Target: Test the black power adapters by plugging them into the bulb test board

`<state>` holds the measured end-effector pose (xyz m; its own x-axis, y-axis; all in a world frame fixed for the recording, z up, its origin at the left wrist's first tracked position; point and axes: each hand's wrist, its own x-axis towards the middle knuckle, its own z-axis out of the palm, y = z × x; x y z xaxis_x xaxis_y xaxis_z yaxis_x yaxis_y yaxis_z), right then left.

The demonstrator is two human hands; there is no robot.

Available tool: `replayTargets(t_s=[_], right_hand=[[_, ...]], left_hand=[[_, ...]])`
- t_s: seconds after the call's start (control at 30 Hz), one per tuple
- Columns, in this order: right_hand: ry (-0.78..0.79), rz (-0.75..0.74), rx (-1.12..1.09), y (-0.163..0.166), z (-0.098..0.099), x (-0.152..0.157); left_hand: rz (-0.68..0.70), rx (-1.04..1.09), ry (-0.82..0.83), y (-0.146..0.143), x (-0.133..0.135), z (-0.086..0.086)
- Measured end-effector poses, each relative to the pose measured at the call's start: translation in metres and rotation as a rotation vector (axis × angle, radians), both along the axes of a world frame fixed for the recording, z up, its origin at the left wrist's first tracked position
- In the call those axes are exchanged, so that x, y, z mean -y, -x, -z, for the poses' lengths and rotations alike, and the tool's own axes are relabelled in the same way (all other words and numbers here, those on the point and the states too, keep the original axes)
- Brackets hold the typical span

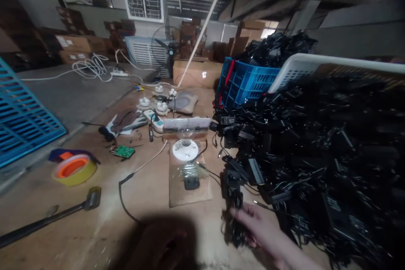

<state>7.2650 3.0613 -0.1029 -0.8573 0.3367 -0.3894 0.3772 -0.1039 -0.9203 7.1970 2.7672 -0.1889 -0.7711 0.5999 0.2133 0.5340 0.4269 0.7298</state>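
A dark shape low in the shadow may be the left hand (172, 244); its grip cannot be told. The right hand (257, 225) pinches a black cable bundle (238, 235) on the surface (145, 185), its long axis running away from the person, block end apparently farthest. A large adapter heap (303, 156) remains alongside; nothing visibly marks any as finished.
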Motion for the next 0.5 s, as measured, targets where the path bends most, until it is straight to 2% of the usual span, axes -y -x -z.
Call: replayTargets(t_s=[0.03,0.1,0.23,0.3,0.37,0.5], right_hand=[[-0.053,-0.041,-0.003,-0.014,0.017,0.005],[-0.349,-0.108,-0.073,-0.034,0.035,0.004],[-1.180,-0.400,-0.360,-0.051,0.036,-0.016],[-1.403,-0.528,-0.408,-0.055,0.030,-0.023],[-1.450,-0.582,-0.383,-0.058,0.022,-0.023],[-1.217,-0.632,-0.271,-0.044,0.000,0.004]], left_hand=[[-0.006,0.022,-0.004,-0.001,0.002,0.000],[-0.060,0.050,0.010,-0.004,0.005,-0.004],[-0.120,0.024,0.097,-0.002,0.006,-0.028],[-0.079,-0.056,0.116,0.003,0.006,-0.042],[-0.053,-0.140,0.119,0.010,0.009,-0.052],[-0.055,-0.159,0.108,0.017,0.011,-0.060]])
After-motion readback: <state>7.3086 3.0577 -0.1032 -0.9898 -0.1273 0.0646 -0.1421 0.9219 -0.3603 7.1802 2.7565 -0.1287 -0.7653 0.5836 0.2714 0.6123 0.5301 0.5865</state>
